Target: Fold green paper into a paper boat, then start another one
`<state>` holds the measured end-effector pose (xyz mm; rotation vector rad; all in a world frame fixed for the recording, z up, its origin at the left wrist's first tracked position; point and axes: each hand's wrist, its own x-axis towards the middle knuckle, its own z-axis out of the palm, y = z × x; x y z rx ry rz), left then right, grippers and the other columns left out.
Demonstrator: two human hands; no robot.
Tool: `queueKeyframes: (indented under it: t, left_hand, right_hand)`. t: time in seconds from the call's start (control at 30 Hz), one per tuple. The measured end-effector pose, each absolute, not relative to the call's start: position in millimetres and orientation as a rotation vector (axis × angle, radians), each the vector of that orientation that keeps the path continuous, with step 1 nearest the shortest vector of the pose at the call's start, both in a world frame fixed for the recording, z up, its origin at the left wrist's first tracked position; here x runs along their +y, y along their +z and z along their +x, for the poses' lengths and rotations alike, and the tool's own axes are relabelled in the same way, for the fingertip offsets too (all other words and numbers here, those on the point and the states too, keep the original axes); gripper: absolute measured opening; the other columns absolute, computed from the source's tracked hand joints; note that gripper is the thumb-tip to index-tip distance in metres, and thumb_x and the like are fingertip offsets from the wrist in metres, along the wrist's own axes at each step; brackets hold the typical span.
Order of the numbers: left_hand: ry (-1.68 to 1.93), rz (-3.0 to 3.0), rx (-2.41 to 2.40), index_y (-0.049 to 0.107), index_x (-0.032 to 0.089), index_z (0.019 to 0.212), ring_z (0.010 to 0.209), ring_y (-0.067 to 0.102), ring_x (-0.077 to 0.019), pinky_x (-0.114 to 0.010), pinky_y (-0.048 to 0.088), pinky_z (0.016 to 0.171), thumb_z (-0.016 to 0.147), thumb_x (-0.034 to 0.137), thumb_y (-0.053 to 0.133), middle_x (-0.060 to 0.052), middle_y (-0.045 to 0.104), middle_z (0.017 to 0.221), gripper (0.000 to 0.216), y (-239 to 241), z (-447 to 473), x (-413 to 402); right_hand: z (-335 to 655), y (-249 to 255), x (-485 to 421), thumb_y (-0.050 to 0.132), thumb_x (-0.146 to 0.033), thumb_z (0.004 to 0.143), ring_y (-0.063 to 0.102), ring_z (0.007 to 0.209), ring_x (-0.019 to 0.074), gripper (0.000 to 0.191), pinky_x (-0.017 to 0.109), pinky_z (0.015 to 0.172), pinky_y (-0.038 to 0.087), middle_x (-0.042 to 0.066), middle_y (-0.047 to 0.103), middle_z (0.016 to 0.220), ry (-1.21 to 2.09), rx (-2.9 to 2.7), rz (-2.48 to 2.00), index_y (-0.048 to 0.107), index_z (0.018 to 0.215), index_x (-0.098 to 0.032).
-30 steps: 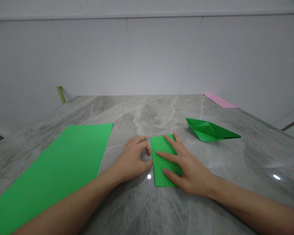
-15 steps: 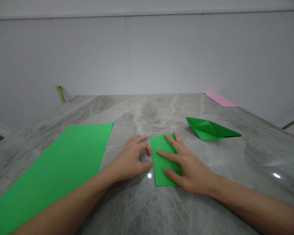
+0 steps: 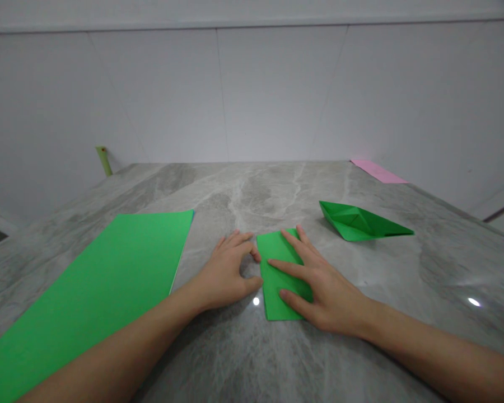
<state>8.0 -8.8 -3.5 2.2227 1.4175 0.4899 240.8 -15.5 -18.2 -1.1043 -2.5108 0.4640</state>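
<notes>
A small folded green paper (image 3: 272,249) lies flat on the grey marble table (image 3: 273,190) in front of me. My right hand (image 3: 324,286) lies flat on its right half, fingers spread, pressing it down. My left hand (image 3: 225,273) rests on the table just left of it. Its fingers are bent, and the thumb and index fingertips touch the paper's left edge with a gap between them; it holds nothing.
A large flat green sheet (image 3: 105,274) lies to the left. A folded green paper boat (image 3: 361,224) sits to the right, beyond my right hand. A pink sheet (image 3: 378,170) lies at the far right edge, and a small green post (image 3: 103,160) stands by the wall at the far left.
</notes>
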Motion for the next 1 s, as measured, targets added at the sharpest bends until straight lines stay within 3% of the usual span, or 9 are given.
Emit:
queueKeyframes:
  t: [0.07, 0.17, 0.3, 0.57, 1.0]
  left_hand:
    - [0.536, 2.269, 1.394, 0.068, 0.022, 0.095, 0.14, 0.038, -0.0366, -0.06, 0.026, 0.115, 0.074, 0.022, 0.074, -0.011, 0.052, 0.142, 0.022, -3, 5, -9]
    - [0.633, 2.403, 1.212, 0.073, 0.022, 0.085, 0.116, 0.058, -0.0273, -0.048, 0.043, 0.105, 0.08, 0.022, 0.071, -0.008, 0.062, 0.121, 0.005, -2, -1, -7]
    - [0.634, 2.61, 0.892, 0.076, 0.021, 0.086, 0.093, 0.062, -0.0201, -0.038, 0.05, 0.091, 0.089, 0.019, 0.063, -0.006, 0.067, 0.097, 0.013, 2, -8, -2]
    - [0.518, 2.812, 0.654, 0.076, 0.02, 0.09, 0.095, 0.06, -0.0206, -0.037, 0.049, 0.091, 0.097, 0.021, 0.054, -0.007, 0.07, 0.096, 0.023, 8, -11, 5]
    - [0.509, 2.818, 0.598, 0.075, 0.019, 0.085, 0.091, 0.059, -0.0205, -0.036, 0.049, 0.088, 0.097, 0.02, 0.054, -0.008, 0.069, 0.093, 0.024, 7, -8, 4]
  right_hand:
    - [241, -18, -15, 0.067, -0.032, 0.084, -0.004, 0.148, 0.044, 0.053, 0.069, 0.113, 0.02, 0.01, 0.014, 0.165, 0.459, -2.518, -1.099, 0.061, 0.136, -0.023]
    - [243, -19, -15, 0.068, -0.034, 0.084, -0.004, 0.148, 0.0444, 0.052, 0.07, 0.113, 0.019, 0.009, 0.015, 0.165, 0.462, -2.502, -1.1, 0.062, 0.134, -0.023]
    - [243, -20, -15, 0.067, -0.035, 0.084, -0.003, 0.148, 0.045, 0.051, 0.07, 0.113, 0.02, 0.009, 0.014, 0.165, 0.452, -2.505, -1.098, 0.062, 0.134, -0.024]
    - [242, -17, -16, 0.066, -0.035, 0.085, -0.002, 0.148, 0.0448, 0.051, 0.069, 0.113, 0.021, 0.012, 0.016, 0.164, 0.454, -2.525, -1.118, 0.062, 0.135, -0.023]
    - [242, -19, -15, 0.065, -0.038, 0.086, -0.001, 0.148, 0.0442, 0.051, 0.068, 0.113, 0.022, 0.013, 0.017, 0.164, 0.441, -2.531, -1.139, 0.062, 0.135, -0.024]
